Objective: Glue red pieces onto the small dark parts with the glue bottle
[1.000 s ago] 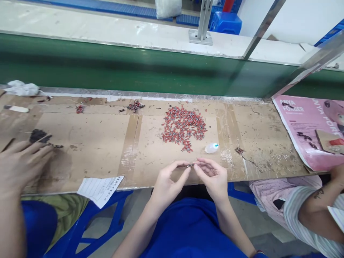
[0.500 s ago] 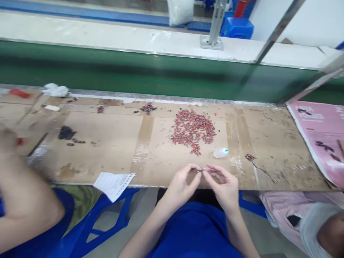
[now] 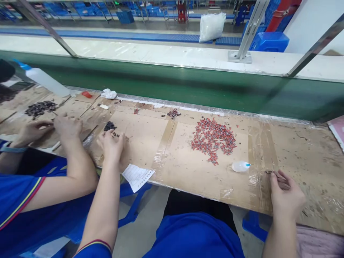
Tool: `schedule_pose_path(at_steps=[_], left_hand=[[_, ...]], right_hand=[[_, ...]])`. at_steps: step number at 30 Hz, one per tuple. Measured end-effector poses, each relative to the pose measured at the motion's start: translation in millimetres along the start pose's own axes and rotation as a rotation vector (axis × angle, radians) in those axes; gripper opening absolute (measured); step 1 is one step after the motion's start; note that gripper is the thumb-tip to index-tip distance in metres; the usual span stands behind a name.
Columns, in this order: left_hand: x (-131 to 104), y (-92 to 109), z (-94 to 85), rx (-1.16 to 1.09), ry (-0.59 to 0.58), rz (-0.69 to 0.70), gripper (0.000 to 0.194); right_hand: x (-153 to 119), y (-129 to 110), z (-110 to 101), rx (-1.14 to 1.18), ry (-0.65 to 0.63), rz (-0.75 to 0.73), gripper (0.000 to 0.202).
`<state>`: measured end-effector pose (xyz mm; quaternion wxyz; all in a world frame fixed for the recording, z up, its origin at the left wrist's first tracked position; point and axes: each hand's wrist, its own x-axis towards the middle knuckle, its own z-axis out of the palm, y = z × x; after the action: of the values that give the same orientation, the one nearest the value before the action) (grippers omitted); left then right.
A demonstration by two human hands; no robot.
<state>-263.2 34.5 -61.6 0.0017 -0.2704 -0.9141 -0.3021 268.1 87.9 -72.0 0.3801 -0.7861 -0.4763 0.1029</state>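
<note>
Stretched out to the left, my left hand (image 3: 112, 147) has its fingers drawn together at a small pile of black pieces (image 3: 109, 125). Whether a piece is between its fingertips is hidden. Off to the right, my right hand (image 3: 287, 197) is closed, with thumb and forefinger at some thin dark pieces (image 3: 269, 172) low over the cardboard. Between the hands, a wide heap of small red-and-grey pieces (image 3: 213, 138) lies on the cardboard (image 3: 185, 168). Beside it lies a small white bottle with a blue tip (image 3: 240, 166).
At my left a co-worker's hands (image 3: 68, 125) work near another black pile (image 3: 40, 108). A large white bottle (image 3: 47, 81) leans behind. A printed paper slip (image 3: 137, 177) overhangs the front edge. Small clusters (image 3: 173, 113) lie farther back, before a green panel (image 3: 172, 80).
My hands, together at the front edge before, have moved apart: the left to the black pile, the right to the dark pieces at the right. The view has shifted left and up.
</note>
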Motion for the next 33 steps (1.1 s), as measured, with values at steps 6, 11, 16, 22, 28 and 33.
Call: schedule_pose_path(at_steps=[6,11,16,22,28,33], left_hand=[[14.7,-7.1,-1.0,0.055,-0.072,-0.045,0.01],[4.8,-2.4,0.0,0.011,-0.161,-0.013,0.015],[-26.6,12.6,18.0,-0.116,-0.329,0.143,0.031],[-72.0,38.1,38.8,-0.232,-0.501,0.342,0.04],[-133.8,55.8,44.9,-0.345,-0.86,0.781,0.026],[-148.0,57.3,32.7,-0.381,-0.815,0.822,0.022]], right_hand=[[-32.7,-23.4,1.5,0.212,-0.182,-0.229,0.049],[-54.0,-32.3,22.9,0.277,-0.448,-0.368,0.067],[-56.0,-41.7,36.1,0.261,-0.517,-0.358,0.041],[-62.2,-40.3,34.9,0.339,-0.572,-0.286,0.036],[-76.4,-34.7,38.8,0.602,-0.593,-0.105,0.05],[-77.6,-38.5,35.3,0.648,-0.529,-0.057,0.06]])
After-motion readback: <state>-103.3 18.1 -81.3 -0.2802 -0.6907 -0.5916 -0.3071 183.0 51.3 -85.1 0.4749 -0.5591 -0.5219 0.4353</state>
